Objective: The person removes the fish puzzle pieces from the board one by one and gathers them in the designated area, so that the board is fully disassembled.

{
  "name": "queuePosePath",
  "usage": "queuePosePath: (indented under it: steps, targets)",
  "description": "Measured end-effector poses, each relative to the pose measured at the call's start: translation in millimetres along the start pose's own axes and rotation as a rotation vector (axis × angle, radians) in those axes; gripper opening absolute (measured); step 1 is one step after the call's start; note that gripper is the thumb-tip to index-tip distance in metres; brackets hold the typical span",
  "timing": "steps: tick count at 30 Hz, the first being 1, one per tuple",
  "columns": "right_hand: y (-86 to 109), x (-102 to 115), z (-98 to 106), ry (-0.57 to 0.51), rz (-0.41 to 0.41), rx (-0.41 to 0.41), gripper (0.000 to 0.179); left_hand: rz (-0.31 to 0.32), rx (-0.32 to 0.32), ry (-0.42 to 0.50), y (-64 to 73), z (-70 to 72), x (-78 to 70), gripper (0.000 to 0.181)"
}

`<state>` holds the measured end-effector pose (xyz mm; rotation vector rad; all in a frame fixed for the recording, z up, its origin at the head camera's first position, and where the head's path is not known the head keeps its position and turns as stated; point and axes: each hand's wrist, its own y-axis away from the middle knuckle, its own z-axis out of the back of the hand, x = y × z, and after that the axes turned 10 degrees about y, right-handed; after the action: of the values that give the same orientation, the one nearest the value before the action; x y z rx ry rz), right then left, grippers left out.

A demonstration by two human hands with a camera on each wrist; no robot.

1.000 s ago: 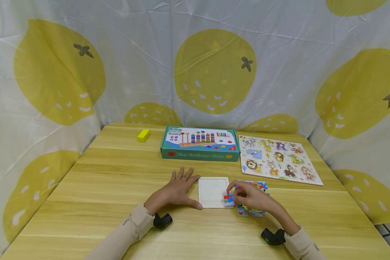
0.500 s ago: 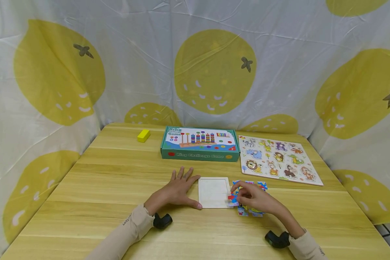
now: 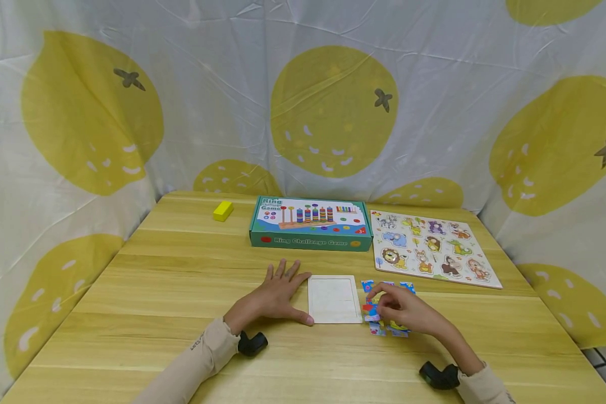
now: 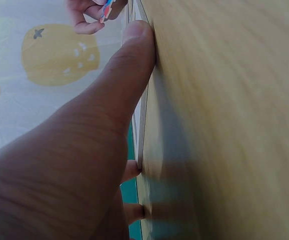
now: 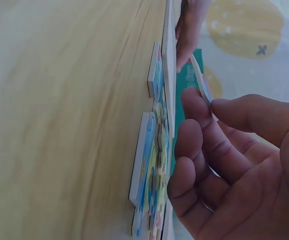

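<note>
A pale square puzzle tray (image 3: 335, 301) lies flat on the table, with nothing in its recess. Along its left edge rests my left hand (image 3: 276, 295), fingers spread, the thumb (image 4: 139, 37) touching the tray's side. My right hand (image 3: 406, 310) pinches a jigsaw piece (image 5: 203, 82) between thumb and index finger, holding it raised. Below that hand, just right of the tray, several colourful jigsaw pieces (image 3: 377, 330) lie flat on the table, partly covered by the hand. In the right wrist view the remaining fingers curl loosely beside the lying pieces (image 5: 143, 160).
Behind the tray stands a green Ring Challenge Game box (image 3: 310, 224). An animal peg puzzle board (image 3: 436, 249) lies at the back right, close to the box. A yellow block (image 3: 223, 211) sits at the back left. A lemon-print curtain (image 3: 222, 112) surrounds the table.
My right hand has moved right with the pinched jigsaw piece, from over the tray's right edge to over the lying pieces. The left hand has stayed in place.
</note>
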<state>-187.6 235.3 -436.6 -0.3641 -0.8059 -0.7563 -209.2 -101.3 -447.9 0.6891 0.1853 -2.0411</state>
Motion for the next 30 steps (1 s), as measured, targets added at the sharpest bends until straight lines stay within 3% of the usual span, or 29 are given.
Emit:
queuePosePath:
  steps: [14, 30]
  targets:
    - [16.6, -9, 5, 0.018, -0.098, -0.028, 0.018, -0.011, -0.003, -0.002, 0.8, -0.8, 0.4, 0.106]
    - [35.8, -17, 13, -0.021, -0.085, -0.060, 0.020, -0.004, 0.000, -0.005, 1.7, 0.8, -2.0, 0.106]
